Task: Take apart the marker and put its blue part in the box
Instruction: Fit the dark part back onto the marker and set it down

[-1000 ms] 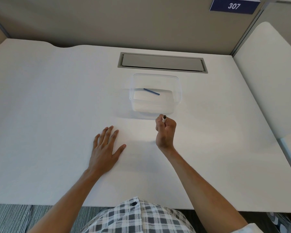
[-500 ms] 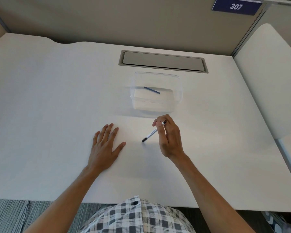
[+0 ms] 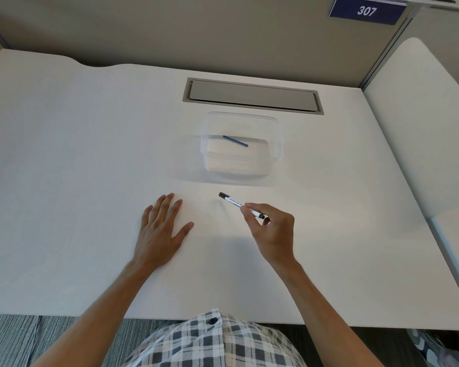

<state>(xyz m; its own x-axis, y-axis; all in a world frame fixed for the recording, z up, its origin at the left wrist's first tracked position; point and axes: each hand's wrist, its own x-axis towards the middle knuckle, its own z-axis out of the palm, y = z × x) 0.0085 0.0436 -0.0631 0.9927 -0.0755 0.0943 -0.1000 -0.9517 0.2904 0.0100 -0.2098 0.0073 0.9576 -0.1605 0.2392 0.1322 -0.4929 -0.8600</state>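
Note:
A thin blue rod, the marker's blue part, lies slantwise on the floor of the clear plastic box in the middle of the white desk. My right hand pinches the white marker body near its rear end, just in front of the box. The marker's dark tip points up and to the left, low over the desk. My left hand rests flat on the desk, fingers spread, holding nothing, a hand's width left of the marker.
A grey cable flap is set into the desk behind the box. Beige partition walls close the back and right, with a blue sign "307". A second desk adjoins on the right. The desk's front edge is near my checked shirt.
My right hand has drawn back from the box toward me and turned the marker from upright in the fist to slanted, tip now pointing up-left. My left hand stayed flat.

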